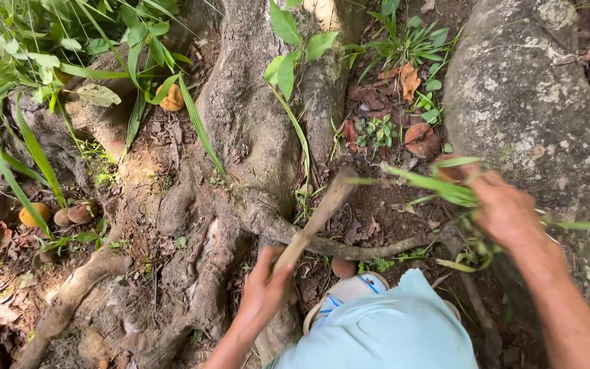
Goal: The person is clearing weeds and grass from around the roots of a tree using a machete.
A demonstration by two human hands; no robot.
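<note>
My left hand grips the handle of a long brown blade that slants up and to the right over the tree roots. Its tip is blurred, near the base of the grass stems. My right hand is closed around a bunch of green grass blades, which stick out to the left and right of the fist. Dark soil with small weeds lies between the two hands. My knee in light blue cloth and a sandalled foot are at the bottom.
A large grey rock rises at the upper right, behind my right hand. Thick roots spread across the middle and left. Yellow and brown fallen fruits lie on the left, one more near the trunk. Leafy plants fill the upper left.
</note>
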